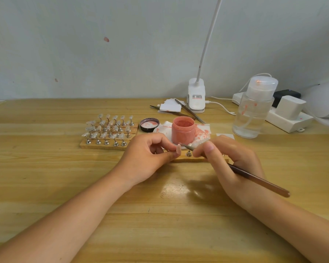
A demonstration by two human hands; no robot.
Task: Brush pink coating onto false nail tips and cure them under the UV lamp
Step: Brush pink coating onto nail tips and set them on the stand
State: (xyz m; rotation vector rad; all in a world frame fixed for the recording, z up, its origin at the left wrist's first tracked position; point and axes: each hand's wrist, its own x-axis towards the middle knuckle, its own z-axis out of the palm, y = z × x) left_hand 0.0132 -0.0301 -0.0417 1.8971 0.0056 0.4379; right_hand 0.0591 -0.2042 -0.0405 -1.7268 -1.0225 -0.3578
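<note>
My left hand pinched a small pale-pink false nail tip near the open pink jar; my right hand gripped the slim brown brush; the tip looked light, slippery; I judged edge-holding safest.

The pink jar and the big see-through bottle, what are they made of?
The jar looks like plastic, see-through with pink coating tinting its walls. The bottle looks like clear glossy plastic: the cable behind shows through it. Glass can't be ruled out for either.
</note>
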